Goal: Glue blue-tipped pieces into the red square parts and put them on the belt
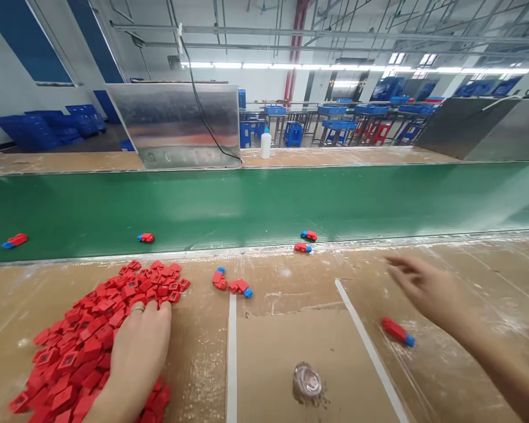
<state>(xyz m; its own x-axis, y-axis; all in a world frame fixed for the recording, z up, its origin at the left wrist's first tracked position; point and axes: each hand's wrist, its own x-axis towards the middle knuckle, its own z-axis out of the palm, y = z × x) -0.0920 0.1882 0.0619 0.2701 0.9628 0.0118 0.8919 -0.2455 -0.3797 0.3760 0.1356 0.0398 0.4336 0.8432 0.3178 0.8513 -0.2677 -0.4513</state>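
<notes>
My left hand (141, 343) rests on a heap of small red plastic blocks (92, 346) at the left. Its fingers are bent down and pressed together; the tips, and anything between them, are hidden. At the right, my right hand (423, 288) is held over the table with its fingers stretched out to the left, nothing visible in them. Just below and left of it lies a red and blue toy piece (397, 331). Two similar red and blue pieces, one (219, 279) beside another (241, 287), lie right of the heap.
Behind the table runs a green conveyor belt (247, 200). Red and blue pieces (146, 238) lie on it and at its near edge (302, 247). A shiny round lump (307, 380) sits on the cardboard between white tape strips (232, 358). A white bottle (265, 144) stands beyond the belt.
</notes>
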